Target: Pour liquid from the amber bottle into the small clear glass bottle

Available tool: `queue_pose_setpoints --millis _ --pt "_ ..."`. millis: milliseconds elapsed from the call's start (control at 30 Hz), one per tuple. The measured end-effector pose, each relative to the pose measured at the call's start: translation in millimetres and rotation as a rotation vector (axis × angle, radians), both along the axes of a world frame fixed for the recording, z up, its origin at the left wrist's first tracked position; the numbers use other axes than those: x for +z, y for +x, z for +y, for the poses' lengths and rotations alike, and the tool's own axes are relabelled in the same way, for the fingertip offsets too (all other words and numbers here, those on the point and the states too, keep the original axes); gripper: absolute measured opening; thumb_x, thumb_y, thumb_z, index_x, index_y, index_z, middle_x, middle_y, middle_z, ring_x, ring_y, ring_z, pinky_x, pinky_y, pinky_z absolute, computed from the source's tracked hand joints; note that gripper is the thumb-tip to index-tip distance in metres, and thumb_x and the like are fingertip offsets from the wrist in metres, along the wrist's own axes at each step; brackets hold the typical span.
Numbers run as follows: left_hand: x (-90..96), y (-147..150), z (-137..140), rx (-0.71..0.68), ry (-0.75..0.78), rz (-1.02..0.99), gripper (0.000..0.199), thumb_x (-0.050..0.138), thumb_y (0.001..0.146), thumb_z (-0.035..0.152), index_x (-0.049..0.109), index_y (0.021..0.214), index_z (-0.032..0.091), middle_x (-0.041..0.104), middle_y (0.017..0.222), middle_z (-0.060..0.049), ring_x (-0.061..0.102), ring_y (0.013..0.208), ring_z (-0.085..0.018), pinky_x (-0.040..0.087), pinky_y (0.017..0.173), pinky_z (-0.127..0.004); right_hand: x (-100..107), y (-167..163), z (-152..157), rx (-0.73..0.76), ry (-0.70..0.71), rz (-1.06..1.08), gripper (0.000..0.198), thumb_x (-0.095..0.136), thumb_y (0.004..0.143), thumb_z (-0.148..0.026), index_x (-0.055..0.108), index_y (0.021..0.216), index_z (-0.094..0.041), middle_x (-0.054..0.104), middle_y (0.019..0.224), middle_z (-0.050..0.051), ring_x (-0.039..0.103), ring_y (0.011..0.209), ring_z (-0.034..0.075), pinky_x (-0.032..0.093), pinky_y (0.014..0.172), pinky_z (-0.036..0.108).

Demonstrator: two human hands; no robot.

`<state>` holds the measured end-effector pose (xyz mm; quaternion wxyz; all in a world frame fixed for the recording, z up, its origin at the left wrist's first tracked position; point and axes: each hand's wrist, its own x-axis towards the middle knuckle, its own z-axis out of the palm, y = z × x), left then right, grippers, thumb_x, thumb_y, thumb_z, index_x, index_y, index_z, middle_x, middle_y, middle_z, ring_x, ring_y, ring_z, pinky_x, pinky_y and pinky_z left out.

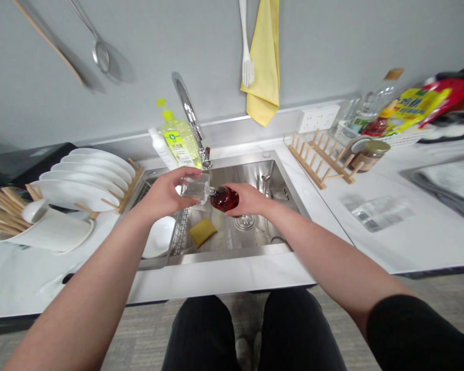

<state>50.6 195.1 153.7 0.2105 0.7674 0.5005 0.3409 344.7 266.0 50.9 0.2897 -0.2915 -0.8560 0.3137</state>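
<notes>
Over the sink (232,251), my left hand (164,191) is closed around a clear, square-sided container (196,188), thumb below and fingers above. My right hand (246,200) grips a small bottle of dark red liquid (223,200), tilted so its neck points left. That neck meets the mouth of the clear container; whether it reaches inside, I cannot tell. Below them, a yellow sponge (202,232) lies in the sink. A white bowl (160,236) sits in the wire drainer (181,232) on the left side.
Behind the sink stand a chrome faucet (191,111) and a yellow-green dish soap bottle (180,139). White plates (85,178) fill a wooden rack at left, beside a chopstick holder (50,229). At right are an unfilled wooden rack (320,157), a lidded jar (369,156) and a clear plastic packet (382,211).
</notes>
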Motion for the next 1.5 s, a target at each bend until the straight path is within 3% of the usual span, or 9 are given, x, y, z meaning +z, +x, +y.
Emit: queue_pose_setpoints --millis 700,1500 --pt "41.3 7 -9 -0.027 -0.014 0.139 0.073 0.101 0.074 0.044 0.078 0.141 0.026 0.082 0.136 -0.012 0.078 0.122 -0.036 0.06 0.114 -0.055 8 -2 -10 -0.026 0.121 0.011 0.078 0.103 0.073 -0.047 0.075 0.145 -0.033 0.087 0.134 0.005 0.083 0.124 0.038 0.063 0.101 0.048" --pt "92.7 25 -14 -0.062 0.035 0.322 0.074 0.098 0.07 0.045 0.082 0.139 0.025 0.084 0.139 -0.012 0.079 0.126 -0.037 0.059 0.116 -0.049 16 -6 -25 -0.105 0.147 0.082 0.086 0.101 0.075 -0.055 0.069 0.152 -0.033 0.083 0.144 0.007 0.08 0.135 0.042 0.063 0.116 0.056"
